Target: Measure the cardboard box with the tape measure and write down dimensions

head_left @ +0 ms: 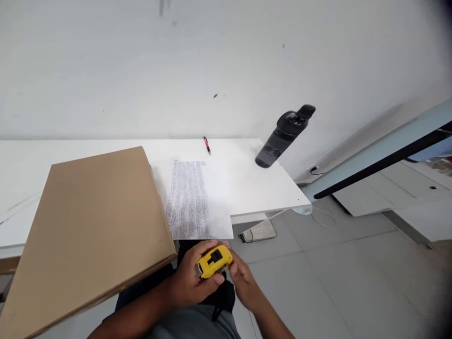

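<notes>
1. Tape measure (pixel 215 261), yellow with a black slide on top, up in both hands above the lap, just off the near edge of the desk (pixel 257 193).
2. Fingers of the left hand (pixel 187 280) wrapped around the case, thumb along the near side; a firm enough grasp, by the look of it.
3. Fingers of the right hand (pixel 245 285) bent at the opposite end of the case, seemingly touching it; cannot tell whether gripping or just steadying, with the contact partly hidden.
4. Metal tip showing at the case's left end, with no length of blade visible beyond it. Judging from that, not drawn out, and not set against anything.
5. Large brown cardboard box (pixel 95 221) to the left, lying flat on the desk and jutting past its near edge, apart from the tape measure. No opening visible on the upper face.
6. Paper (pixel 219 202) just beside the box, dense with small marks over the left part, blank over the right: only partly filled.
7. Red and black pen (pixel 206 145) lying beyond the paper, out of both hands.
8. Dark bottle (pixel 278 143) standing farther right on the desk, capped, well apart from both hands.
</notes>
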A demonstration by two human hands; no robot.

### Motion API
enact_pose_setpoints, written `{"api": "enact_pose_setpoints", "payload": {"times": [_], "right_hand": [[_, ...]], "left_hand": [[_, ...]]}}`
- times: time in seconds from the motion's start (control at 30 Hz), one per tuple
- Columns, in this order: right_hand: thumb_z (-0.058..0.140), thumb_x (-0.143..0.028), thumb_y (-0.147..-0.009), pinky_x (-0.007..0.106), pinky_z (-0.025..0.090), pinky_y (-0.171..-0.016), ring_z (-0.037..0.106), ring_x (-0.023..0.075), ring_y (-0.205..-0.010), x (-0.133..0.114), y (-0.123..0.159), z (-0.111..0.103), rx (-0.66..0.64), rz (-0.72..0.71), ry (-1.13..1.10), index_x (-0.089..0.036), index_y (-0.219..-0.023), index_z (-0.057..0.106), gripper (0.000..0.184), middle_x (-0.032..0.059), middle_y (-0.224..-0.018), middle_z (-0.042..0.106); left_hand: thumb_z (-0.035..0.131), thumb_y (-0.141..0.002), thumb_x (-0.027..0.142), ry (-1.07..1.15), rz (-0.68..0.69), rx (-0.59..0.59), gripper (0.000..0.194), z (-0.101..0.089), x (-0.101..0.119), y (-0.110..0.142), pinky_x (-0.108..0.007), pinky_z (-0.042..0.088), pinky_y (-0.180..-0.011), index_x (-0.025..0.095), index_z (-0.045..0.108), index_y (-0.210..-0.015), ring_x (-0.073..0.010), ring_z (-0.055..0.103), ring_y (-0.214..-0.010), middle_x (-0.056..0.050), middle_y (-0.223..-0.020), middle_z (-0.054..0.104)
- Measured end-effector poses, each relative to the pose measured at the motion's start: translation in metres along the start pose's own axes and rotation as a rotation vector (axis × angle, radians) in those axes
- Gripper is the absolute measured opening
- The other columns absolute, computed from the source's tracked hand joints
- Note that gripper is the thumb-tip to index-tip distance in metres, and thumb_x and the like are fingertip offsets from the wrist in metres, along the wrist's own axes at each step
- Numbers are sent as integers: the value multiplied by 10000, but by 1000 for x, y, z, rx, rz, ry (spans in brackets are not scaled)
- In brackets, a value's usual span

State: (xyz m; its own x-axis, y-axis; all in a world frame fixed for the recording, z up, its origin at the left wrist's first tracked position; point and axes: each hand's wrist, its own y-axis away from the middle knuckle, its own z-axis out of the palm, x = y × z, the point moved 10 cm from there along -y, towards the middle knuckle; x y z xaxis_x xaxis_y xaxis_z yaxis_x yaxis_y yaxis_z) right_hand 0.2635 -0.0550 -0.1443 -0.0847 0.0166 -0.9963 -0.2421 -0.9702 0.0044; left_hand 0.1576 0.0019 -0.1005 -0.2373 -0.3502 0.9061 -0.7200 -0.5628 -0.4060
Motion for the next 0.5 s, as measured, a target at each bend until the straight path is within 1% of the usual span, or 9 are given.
{"api": "enact_pose_setpoints", "payload": {"times": [0.07, 0.1, 0.13, 0.2, 0.23, 0.3, 0.37, 0.43, 0.5], "right_hand": [[274, -853, -908, 365, 504, -686, 601, 232, -704, -34, -39, -21, 16, -130, 188, -239, -762, 689, 755, 74, -742, 654], [117, -810, -947, 360, 493, -661, 586, 225, -660, -49, -65, -37, 88, -147, 268, -239, -669, 636, 820, 68, -666, 623], [33, -745, -980, 349, 484, -637, 574, 214, -622, -62, -95, -51, 156, -122, 404, -239, -630, 593, 833, 63, -626, 606], [38, -651, -1032, 326, 508, -704, 638, 208, -708, -88, -162, -69, 248, -53, 849, -231, -661, 571, 774, 63, -701, 660], [147, -640, -1046, 330, 510, -760, 663, 220, -796, -99, -196, -74, 277, -46, 926, -222, -723, 600, 696, 73, -787, 697], [289, -580, -1056, 367, 504, -825, 668, 256, -921, -111, -258, -78, 318, -18, 1010, -197, -883, 643, 550, 110, -942, 725], [390, -513, -1056, 433, 513, -872, 672, 296, -988, -109, -306, -77, 328, 44, 1093, -140, -1035, 660, 462, 172, -1051, 720], [535, -438, -1030, 470, 542, -912, 676, 292, -1050, -99, -336, -70, 282, 92, 1167, -115, -1158, 658, 369, 175, -1168, 698], [633, -380, -997, 473, 574, -932, 676, 263, -1095, -87, -352, -62, 221, 110, 1234, -148, -1262, 636, 353, 132, -1273, 665]], "left_hand": [[647, -954, 440, -167, 79, -93, 588, -7, 19, -20, -430, 532, -1033, 316, 394, -1469, -279, 655, -1233, -121, -1378, 649], [648, -948, 449, -260, 101, -177, 576, -8, 25, -30, -426, 526, -1029, 308, 417, -1457, -271, 670, -1192, -110, -1345, 672], [646, -941, 468, -334, 96, -277, 557, -9, 28, -40, -426, 522, -1019, 296, 451, -1434, -264, 686, -1138, -99, -1302, 697], [622, -930, 513, -442, 53, -439, 511, -13, 26, -57, -434, 515, -995, 255, 529, -1361, -267, 701, -1053, -94, -1212, 732], [609, -922, 530, -482, 12, -469, 498, -19, 21, -66, -438, 510, -988, 237, 561, -1322, -274, 700, -1039, -98, -1182, 737], [590, -906, 561, -535, -96, -422, 503, -39, 5, -85, -427, 510, -954, 222, 588, -1277, -282, 695, -1030, -101, -1153, 734], [573, -905, 578, -578, -207, -333, 521, -61, -14, -99, -396, 517, -885, 230, 572, -1293, -263, 692, -974, -83, -1112, 731], [560, -914, 580, -622, -268, -255, 529, -83, -28, -111, -375, 510, -832, 241, 546, -1319, -244, 680, -908, -56, -1040, 726], [544, -927, 574, -654, -294, -172, 531, -103, -37, -121, -374, 497, -822, 241, 522, -1339, -242, 666, -892, -48, -1016, 716]]}}
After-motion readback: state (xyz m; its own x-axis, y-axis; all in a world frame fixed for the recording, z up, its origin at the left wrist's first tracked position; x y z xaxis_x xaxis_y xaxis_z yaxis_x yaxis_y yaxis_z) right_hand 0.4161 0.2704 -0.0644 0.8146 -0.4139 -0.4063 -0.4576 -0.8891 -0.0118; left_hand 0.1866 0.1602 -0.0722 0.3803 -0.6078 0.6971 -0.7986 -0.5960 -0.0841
